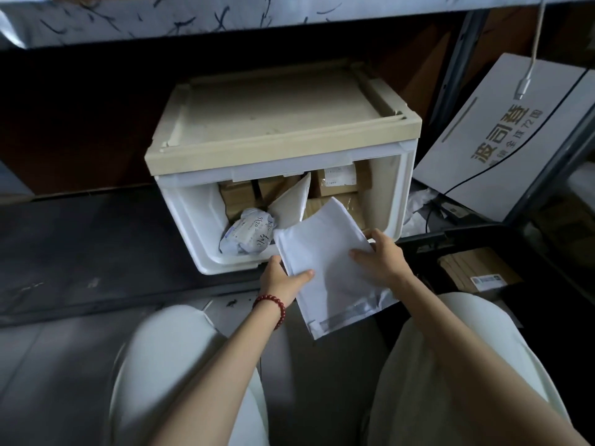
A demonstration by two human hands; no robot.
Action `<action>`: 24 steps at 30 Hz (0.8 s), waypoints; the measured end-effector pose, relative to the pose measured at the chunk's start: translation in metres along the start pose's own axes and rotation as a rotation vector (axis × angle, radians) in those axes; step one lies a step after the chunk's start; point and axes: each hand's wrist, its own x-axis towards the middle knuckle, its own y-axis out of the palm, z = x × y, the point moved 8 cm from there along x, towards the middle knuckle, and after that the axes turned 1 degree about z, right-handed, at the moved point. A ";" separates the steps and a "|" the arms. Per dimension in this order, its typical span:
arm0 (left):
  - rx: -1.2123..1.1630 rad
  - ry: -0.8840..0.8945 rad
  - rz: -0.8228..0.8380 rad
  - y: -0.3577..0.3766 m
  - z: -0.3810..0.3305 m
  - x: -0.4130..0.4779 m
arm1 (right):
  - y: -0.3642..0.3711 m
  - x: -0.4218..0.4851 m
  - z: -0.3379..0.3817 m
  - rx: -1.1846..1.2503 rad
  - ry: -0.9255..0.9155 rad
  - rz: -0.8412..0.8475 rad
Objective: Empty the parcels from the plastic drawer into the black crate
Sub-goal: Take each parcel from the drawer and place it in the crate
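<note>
1. The white mailer [328, 262] hangs above the plastic drawer [190, 226] front; the left hand [283, 278] pinches its left edge and the right hand [383, 259] clasps its right edge.
2. With such shallow edge holds, the mailer could slip and fall short of the black crate [450, 235].
3. Its far corner may snag the crumpled bag [248, 233].

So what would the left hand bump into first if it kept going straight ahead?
Likely the plastic drawer's front rim, just past the white mailer the left hand grips; depth unclear.
</note>
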 end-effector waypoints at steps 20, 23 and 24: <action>-0.115 0.342 -0.276 -0.065 -0.013 -0.049 | -0.010 -0.039 0.006 0.491 -0.040 -0.004; -0.106 0.337 -0.262 -0.066 -0.012 -0.045 | -0.008 -0.038 0.014 0.479 -0.113 0.033; -0.104 0.341 -0.252 -0.065 -0.013 -0.043 | -0.008 -0.037 0.015 0.474 -0.122 0.043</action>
